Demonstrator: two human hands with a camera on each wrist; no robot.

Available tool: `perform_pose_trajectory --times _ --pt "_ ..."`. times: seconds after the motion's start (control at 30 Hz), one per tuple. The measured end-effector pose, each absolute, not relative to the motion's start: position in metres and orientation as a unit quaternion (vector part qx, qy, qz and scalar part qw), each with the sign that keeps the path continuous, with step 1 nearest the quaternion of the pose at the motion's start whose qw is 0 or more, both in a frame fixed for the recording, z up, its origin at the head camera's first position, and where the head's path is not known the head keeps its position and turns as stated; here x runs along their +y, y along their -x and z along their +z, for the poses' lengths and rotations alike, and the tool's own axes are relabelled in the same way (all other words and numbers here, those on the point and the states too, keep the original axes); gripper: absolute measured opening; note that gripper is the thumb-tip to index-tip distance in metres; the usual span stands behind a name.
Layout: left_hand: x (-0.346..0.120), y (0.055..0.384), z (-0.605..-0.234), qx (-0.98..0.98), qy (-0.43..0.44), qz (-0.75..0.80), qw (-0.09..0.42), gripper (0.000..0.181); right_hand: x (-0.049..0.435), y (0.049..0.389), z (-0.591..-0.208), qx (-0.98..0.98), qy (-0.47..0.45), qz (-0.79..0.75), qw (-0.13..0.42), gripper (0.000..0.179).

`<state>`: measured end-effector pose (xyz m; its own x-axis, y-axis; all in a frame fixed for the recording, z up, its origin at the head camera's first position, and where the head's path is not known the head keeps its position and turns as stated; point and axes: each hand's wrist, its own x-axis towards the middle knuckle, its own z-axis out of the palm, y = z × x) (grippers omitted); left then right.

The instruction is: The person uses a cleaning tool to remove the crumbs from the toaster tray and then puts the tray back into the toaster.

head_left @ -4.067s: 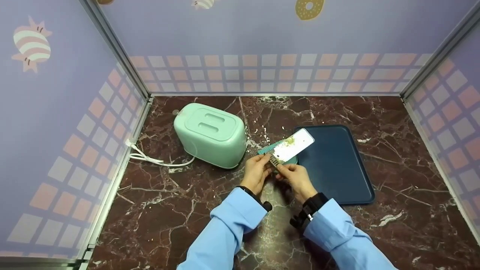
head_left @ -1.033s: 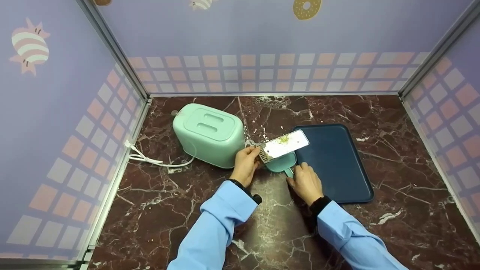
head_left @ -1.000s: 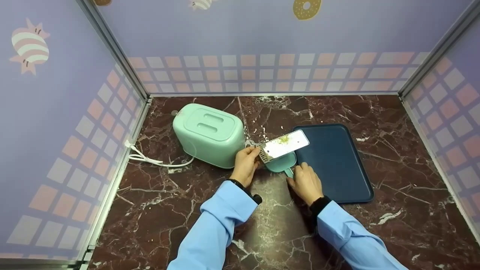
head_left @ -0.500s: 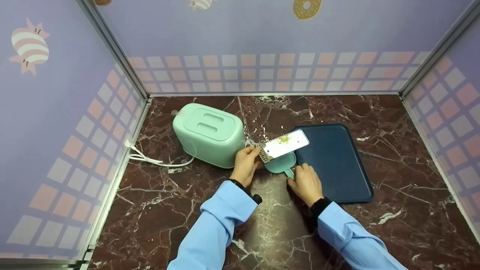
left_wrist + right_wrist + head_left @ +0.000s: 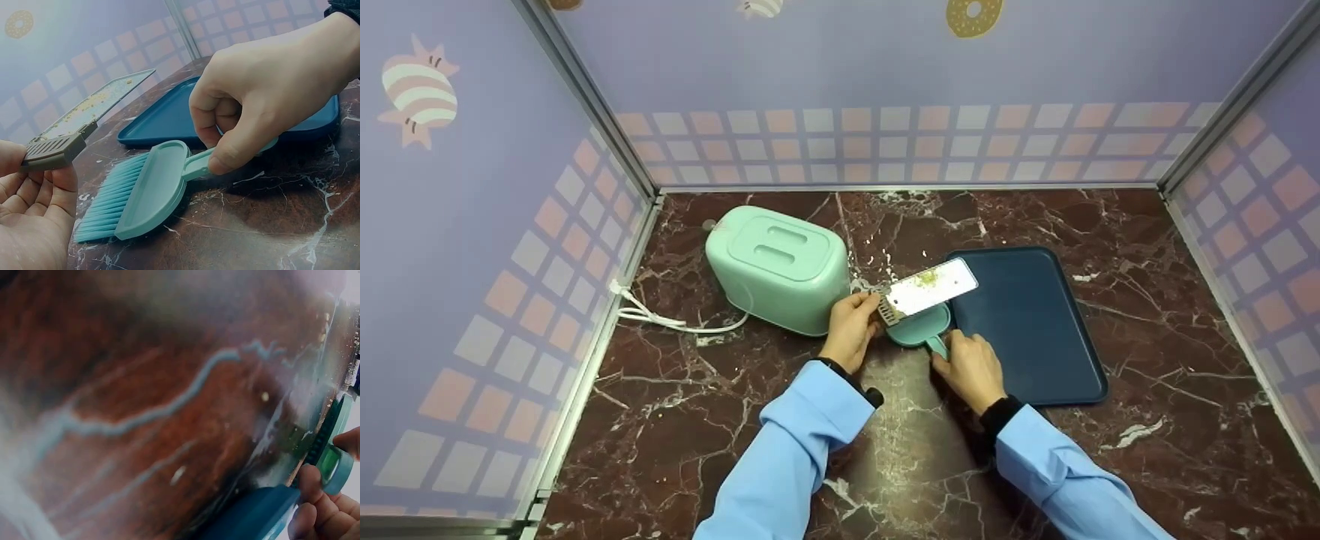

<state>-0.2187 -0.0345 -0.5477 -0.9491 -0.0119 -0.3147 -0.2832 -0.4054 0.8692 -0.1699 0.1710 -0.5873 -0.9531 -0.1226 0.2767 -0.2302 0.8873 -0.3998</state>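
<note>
My left hand (image 5: 851,330) pinches the slotted end of a toaster crumb tray (image 5: 934,286), a flat shiny plate with yellowish crumbs on it. In the left wrist view the crumb tray (image 5: 93,104) is raised above the counter, slanting away. My right hand (image 5: 973,367) grips the handle of a small teal brush (image 5: 921,327), thumb along its near side. Seen from the left wrist, the brush's bristles (image 5: 109,197) fan out toward the left hand, close over the counter. The head view has the bristles hidden beneath the crumb tray. The right wrist view catches only part of the brush (image 5: 337,433).
A mint-green toaster (image 5: 780,270) stands just left of my left hand, its white cord (image 5: 690,328) running to the left wall. A dark blue tray (image 5: 1031,330) lies to the right, beside my right hand. Crumbs dot the marbled counter (image 5: 697,450). Patterned walls enclose three sides.
Both hands were at the crumb tray's slotted end; the right hand has let go and taken the brush handle. The crumb tray shifted left. In the last half second the brush moved slightly left.
</note>
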Motion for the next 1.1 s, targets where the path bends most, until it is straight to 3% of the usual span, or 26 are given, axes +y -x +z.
perform_pose_trajectory --times 0.43,0.73,1.1 --pt "-0.034 0.219 -0.546 0.527 0.137 0.835 0.082 0.017 0.173 0.170 -0.584 -0.932 -0.050 0.355 0.057 0.022" --pt "-0.034 0.220 -0.545 0.522 0.140 0.837 0.080 0.020 0.180 0.179 -0.577 -0.794 0.073 0.600 -0.062 0.030" --pt "-0.037 0.220 -0.546 0.523 0.133 0.839 0.075 0.018 0.197 0.182 -0.571 -0.627 0.115 0.771 -0.008 0.037"
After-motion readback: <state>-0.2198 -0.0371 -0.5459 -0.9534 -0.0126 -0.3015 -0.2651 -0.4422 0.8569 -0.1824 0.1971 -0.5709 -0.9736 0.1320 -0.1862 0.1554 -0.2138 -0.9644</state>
